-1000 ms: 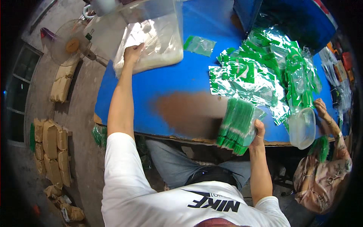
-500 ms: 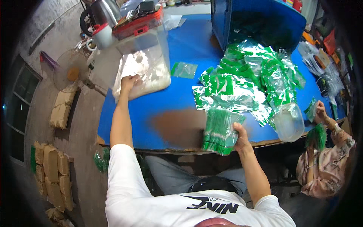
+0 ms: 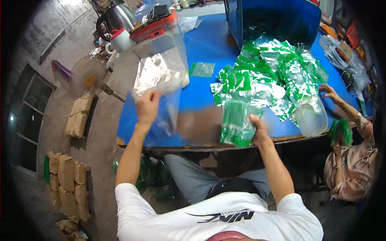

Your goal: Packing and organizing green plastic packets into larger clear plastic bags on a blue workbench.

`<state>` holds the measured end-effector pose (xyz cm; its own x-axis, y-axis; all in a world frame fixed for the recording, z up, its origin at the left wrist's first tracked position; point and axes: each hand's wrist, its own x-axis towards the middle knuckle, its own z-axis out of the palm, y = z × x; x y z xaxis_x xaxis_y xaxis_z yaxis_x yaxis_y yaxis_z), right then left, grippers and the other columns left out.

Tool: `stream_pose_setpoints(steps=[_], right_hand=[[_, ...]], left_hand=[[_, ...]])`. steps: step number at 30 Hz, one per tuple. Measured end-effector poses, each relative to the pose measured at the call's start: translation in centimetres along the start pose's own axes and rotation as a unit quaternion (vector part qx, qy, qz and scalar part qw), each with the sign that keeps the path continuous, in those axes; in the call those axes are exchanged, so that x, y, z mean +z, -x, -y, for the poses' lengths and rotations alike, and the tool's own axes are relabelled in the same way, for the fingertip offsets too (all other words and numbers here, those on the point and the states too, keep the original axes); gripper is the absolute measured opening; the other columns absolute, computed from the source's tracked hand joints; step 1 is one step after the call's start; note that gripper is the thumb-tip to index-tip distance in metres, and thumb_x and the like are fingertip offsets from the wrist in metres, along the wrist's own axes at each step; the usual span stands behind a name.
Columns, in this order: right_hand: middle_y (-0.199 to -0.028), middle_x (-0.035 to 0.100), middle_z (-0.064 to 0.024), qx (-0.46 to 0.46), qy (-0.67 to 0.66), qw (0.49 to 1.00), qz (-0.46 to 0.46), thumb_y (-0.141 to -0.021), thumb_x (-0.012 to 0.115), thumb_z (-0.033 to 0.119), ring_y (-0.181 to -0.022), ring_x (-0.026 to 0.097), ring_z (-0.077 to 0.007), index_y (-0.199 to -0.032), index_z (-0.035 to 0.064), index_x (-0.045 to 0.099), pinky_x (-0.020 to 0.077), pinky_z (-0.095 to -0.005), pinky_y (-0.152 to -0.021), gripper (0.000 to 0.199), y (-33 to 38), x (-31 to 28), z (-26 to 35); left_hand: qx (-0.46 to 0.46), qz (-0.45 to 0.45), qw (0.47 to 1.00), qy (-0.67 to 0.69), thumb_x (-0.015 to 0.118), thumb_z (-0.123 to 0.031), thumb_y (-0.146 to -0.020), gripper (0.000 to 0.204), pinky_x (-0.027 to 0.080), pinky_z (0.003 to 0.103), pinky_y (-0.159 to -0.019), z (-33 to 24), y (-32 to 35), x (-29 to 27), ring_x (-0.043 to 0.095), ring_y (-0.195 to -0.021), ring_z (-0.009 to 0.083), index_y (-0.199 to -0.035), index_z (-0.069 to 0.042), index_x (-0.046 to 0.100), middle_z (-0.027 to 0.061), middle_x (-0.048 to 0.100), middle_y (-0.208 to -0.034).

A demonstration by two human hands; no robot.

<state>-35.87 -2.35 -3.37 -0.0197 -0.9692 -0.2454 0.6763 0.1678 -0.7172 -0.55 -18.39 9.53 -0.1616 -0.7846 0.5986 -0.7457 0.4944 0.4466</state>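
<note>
My left hand (image 3: 148, 108) is closed on the top of a clear plastic bag (image 3: 165, 118), which hangs thin and see-through over the blue table. Just beyond it lies a pile of clear bags (image 3: 155, 74) beside a clear bin. In my right hand (image 3: 260, 129) is a thick stack of green-and-clear packets (image 3: 237, 122), held by its right side with the thumb on top, near the table's front edge. Behind that stack spreads a large heap of shiny green packets (image 3: 261, 84). One single packet (image 3: 202, 69) lies apart, left of the heap.
A blue open bin (image 3: 234, 24) stands behind the heap. A clear plastic tub (image 3: 311, 118) is at the right, near a co-worker's hand (image 3: 330, 93) and green bundle (image 3: 340, 131). A kettle (image 3: 116, 20), a mug (image 3: 120, 40) and a red tray (image 3: 155, 28) stand back left.
My left hand has drawn back toward me from the pile, bringing a clear bag with it. My right hand still holds the packet stack. The co-worker's upper hand has moved toward the tub.
</note>
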Motion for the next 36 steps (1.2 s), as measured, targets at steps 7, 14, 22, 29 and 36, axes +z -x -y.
stream_pose_setpoints(steps=[7, 14, 22, 29, 36], right_hand=[[-0.099, 0.066, -0.0048, -0.186, 0.213, 0.958, 0.041, -0.083, 0.075, 0.027, -0.087, 0.064, -0.0166, -0.114, 0.0024, 0.062, 0.0528, -0.0327, -0.079, 0.042, 2.5, 8.3, 1.3], [-0.093, 0.067, -0.0064, 0.181, 0.186, 0.965, 0.031, -0.084, 0.072, 0.026, -0.079, 0.065, -0.0157, -0.104, 0.0038, 0.067, 0.0562, -0.0329, -0.069, 0.030, -0.6, 11.3, -1.7], [-0.098, 0.067, -0.0098, 0.013, 0.256, 0.962, 0.097, -0.091, 0.063, 0.037, -0.090, 0.063, -0.0183, -0.111, 0.0057, 0.069, 0.0499, -0.0334, -0.086, 0.037, -5.5, 9.8, -2.6], [-0.103, 0.067, -0.0058, 0.028, 0.038, 0.998, 0.032, -0.087, 0.070, 0.040, -0.091, 0.065, -0.0185, -0.113, 0.0061, 0.063, 0.0539, -0.0354, -0.085, 0.043, -3.2, 8.2, -0.2], [-0.096, 0.065, -0.0065, -0.009, 0.256, 0.960, -0.113, -0.086, 0.071, 0.038, -0.088, 0.064, -0.0178, -0.106, 0.0049, 0.067, 0.0536, -0.0353, -0.078, 0.039, -0.9, 7.0, 0.0]], left_hand=[[-0.092, 0.085, 0.987, 0.100, 0.068, -0.028, -0.092, 0.035, 0.044, 0.033, -0.055, -1.3, 7.8, 5.4, 0.051, -0.054, 0.0153, -0.076, 0.003, 0.063, 0.0122, 0.059, -0.061], [-0.130, -0.003, 0.963, 0.237, 0.066, -0.020, -0.095, 0.030, 0.035, 0.027, -0.053, -7.6, 7.8, 4.8, 0.041, -0.060, 0.0047, -0.075, 0.002, 0.061, -0.0028, 0.051, -0.061], [-0.019, 0.130, 0.948, 0.290, 0.066, -0.018, -0.096, 0.022, 0.039, 0.025, -0.055, -14.9, 11.5, 4.3, 0.046, -0.062, 0.0050, -0.082, 0.000, 0.065, -0.0030, 0.056, -0.066], [-0.031, -0.051, 0.997, -0.051, 0.070, -0.032, -0.088, 0.039, 0.043, 0.044, -0.097, 1.0, 13.0, 5.8, 0.054, -0.114, 0.0368, -0.111, -0.002, 0.064, 0.0169, 0.055, -0.129], [-0.113, 0.131, 0.985, 0.011, 0.075, -0.025, -0.082, 0.022, 0.050, 0.039, -0.076, 4.9, 9.1, 6.0, 0.064, -0.085, 0.0301, -0.090, -0.005, 0.073, 0.0122, 0.066, -0.089]])
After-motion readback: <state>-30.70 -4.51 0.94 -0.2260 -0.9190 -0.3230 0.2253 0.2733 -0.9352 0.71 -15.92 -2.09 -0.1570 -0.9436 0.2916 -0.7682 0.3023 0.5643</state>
